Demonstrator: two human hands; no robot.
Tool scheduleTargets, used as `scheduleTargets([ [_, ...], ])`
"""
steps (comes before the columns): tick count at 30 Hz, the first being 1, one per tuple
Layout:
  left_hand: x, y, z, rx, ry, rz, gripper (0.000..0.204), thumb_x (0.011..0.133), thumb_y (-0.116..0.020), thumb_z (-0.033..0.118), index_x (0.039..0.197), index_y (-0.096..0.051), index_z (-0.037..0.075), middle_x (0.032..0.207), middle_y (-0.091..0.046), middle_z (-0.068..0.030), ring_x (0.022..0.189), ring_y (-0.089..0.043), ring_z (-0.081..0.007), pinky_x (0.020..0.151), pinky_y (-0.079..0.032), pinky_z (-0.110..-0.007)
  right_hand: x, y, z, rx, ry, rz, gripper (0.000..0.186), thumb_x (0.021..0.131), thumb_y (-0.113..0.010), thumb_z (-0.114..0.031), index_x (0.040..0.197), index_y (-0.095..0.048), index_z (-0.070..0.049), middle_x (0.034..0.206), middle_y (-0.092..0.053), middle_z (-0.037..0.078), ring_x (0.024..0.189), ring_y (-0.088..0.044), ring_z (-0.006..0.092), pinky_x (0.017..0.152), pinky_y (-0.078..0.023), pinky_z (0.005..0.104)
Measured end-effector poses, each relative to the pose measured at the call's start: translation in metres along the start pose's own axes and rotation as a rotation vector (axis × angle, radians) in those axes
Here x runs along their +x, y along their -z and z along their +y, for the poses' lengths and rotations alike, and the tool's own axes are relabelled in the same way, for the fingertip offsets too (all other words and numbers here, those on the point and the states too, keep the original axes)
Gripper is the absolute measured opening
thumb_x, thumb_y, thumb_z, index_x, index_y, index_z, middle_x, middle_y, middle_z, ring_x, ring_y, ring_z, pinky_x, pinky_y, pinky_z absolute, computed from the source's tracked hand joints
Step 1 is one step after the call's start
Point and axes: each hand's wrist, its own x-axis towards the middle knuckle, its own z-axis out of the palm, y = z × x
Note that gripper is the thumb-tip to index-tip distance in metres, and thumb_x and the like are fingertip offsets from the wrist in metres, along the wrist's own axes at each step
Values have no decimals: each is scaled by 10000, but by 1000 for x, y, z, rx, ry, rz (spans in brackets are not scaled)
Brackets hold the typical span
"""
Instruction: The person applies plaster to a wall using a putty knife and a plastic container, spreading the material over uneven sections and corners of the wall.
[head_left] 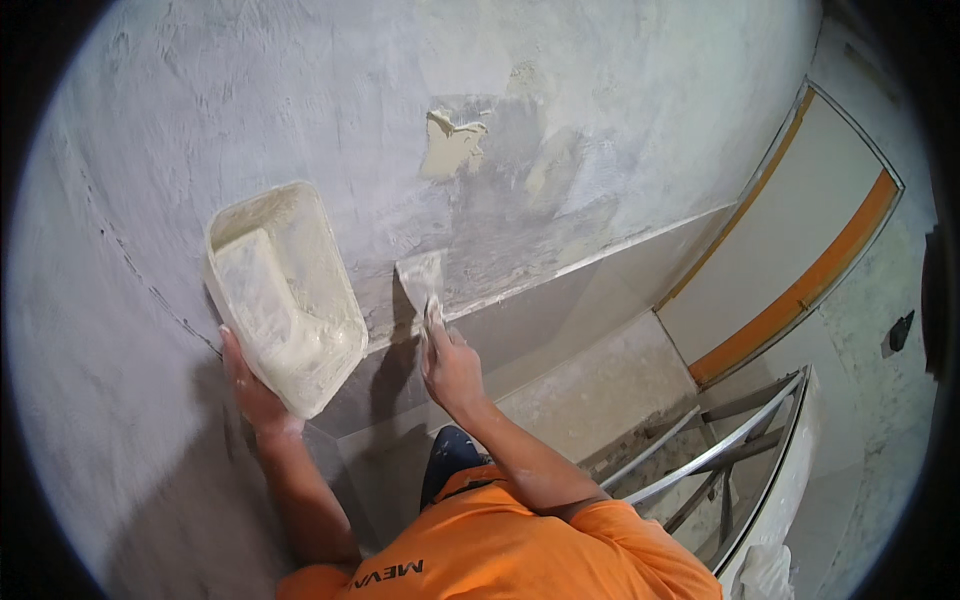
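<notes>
My left hand (257, 405) grips an off-white plastic tub (290, 310) by its side and underside, held tilted with pale filler smeared inside. My right hand (450, 370) is closed around the handle of a putty knife (420, 272), whose wide blade is at the plastered wall (170, 130), just above a pale edge strip; whether it touches cannot be told. Higher up, a thick patch of fresh cream filler (450, 145) sits on a darker, uneven area of the wall.
Grey tiling (570, 300) lines the lower wall above a dusty pale floor (580, 390). On the right are a white door with orange edging (750, 240), a metal frame (720, 438), a crumpled white plastic sheet (765, 570) and a small dark object (898, 330).
</notes>
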Motion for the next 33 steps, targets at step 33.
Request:
scheduleTargets([
  [33,-23,-69,89,-1197,713,-331,642,1044,-399,486,1485,-347,23,1446,-486,-122,1314,-499,-267,1086,-425,-412,-1,139,10,1454,-297,-365,493,953,-567,-122,1410,-416,-15,697,-517,52,444,-469,127,354,-363,242],
])
